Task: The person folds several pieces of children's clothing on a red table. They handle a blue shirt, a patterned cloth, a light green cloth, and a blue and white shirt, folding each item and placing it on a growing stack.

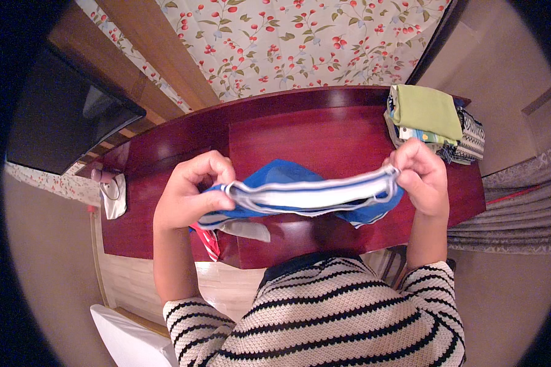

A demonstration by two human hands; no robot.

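A blue garment with white trim (284, 173) is stretched between my two hands above a dark red table (298, 133). My left hand (195, 190) pinches one end of its white-and-blue band between thumb and fingers. The band's other end is pinched in my right hand (420, 176). The band faces me, showing its white inner side, while the blue cloth hangs beyond and below it. Under my left hand, partly hidden, lie a red-and-white cloth (207, 243) and a pale cloth (248, 230).
Folded clothes, a green one (427, 112) on top, are stacked at the table's far right. A white pouch-like item (115, 197) and a pink object (103, 175) sit at the left end. A dark screen (69, 110) stands at left; a floral covering (294, 46) hangs behind.
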